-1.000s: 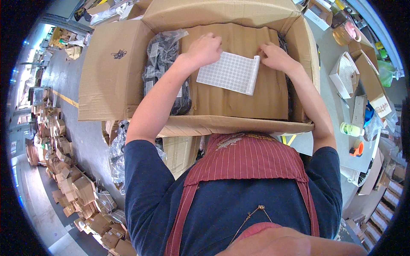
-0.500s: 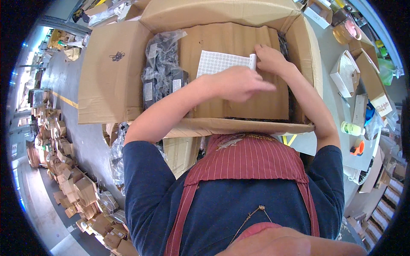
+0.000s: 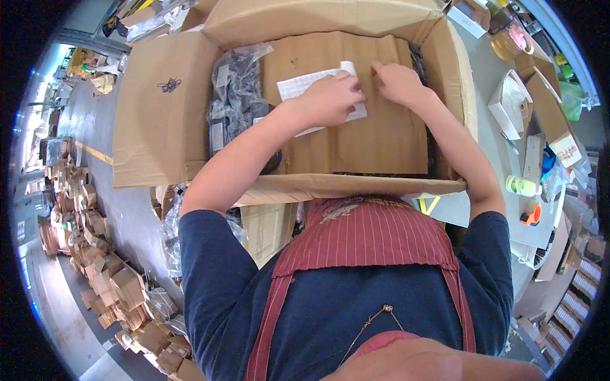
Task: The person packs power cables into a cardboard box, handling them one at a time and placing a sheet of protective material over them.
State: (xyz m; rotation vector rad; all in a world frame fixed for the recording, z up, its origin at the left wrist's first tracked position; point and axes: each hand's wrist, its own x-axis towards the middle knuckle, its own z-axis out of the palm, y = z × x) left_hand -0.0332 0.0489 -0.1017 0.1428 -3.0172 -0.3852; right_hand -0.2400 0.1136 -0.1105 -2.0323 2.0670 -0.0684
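A white sheet of small round stickers [image 3: 292, 87] lies tilted on a brown cardboard sheet [image 3: 394, 149] inside an open carton [image 3: 356, 184]. My left hand [image 3: 333, 98] is closed over the middle of the sticker sheet, which has a curled upper right corner. Just right of the sheet, my right hand [image 3: 400, 84] rests at the cardboard, its fingers bent and drawn together. Whatever may be between those fingertips is too small to make out. Dark items in clear plastic bags [image 3: 235, 89] fill the carton's left side, partly behind my left forearm.
On the right, a grey table [image 3: 492, 146] bears a white box [image 3: 510, 105], a bottle with a green label [image 3: 523, 186] and an orange tape dispenser [image 3: 531, 214]. The carton's left flap [image 3: 155, 120] spreads outward. Many cardboard boxes [image 3: 127, 286] lie on the floor at left.
The sticker sheet has shifted left and tilted. My left hand has moved up and left, its pointing finger now curled in. My right hand has come away from the sheet's rolled right edge.
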